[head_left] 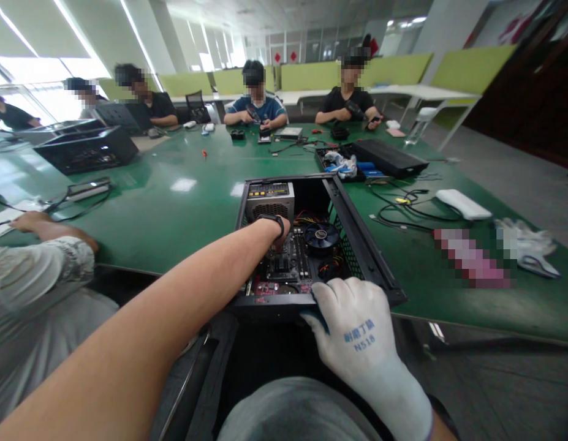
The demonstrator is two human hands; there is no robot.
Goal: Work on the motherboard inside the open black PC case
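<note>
An open black computer case (364,260) lies on its side at the table's near edge. Inside it are a motherboard (284,263), a black round fan (321,235) and a silver power supply (272,199) at the far left. My bare left hand (282,231), with a black band on the wrist, reaches down over the motherboard below the power supply; its fingers are mostly hidden. A white work glove covers my right hand (350,312), which grips the case's near rim, thumb on the outside and fingers over the top.
Right of the case lie black cables (394,211), a white box-like object (462,204), and white gloves (527,245). Beyond stands a black tray (320,160) holding gloves. Another case (86,150) is at the left. A neighbour's arm (49,229) rests nearby; people sit opposite.
</note>
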